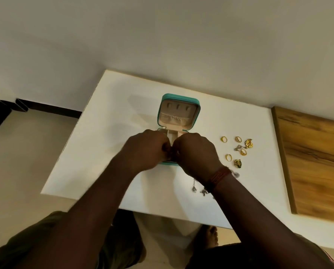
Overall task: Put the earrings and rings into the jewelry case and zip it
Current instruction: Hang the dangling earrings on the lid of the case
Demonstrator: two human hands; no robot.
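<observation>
Likely loading: left grip [148,149] and right grip [196,152] meet, curled, over the open case [178,115]; what they pinch, I cannot tell. Next, probably, rings [224,139] at three o'clock.

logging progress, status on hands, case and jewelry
Left hand and right hand curled together over jewelry case base, hold unclear. Case lid up, unzipped. Rings and earrings loose on table, right of case.

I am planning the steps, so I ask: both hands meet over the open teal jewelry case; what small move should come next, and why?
Probably seat whatever the left hand and right hand pinch, hidden here, into the base of the open teal jewelry case: their curled fingers meet above it. Gold rings and flower-shaped gold earrings lie outside on the white table.
</observation>
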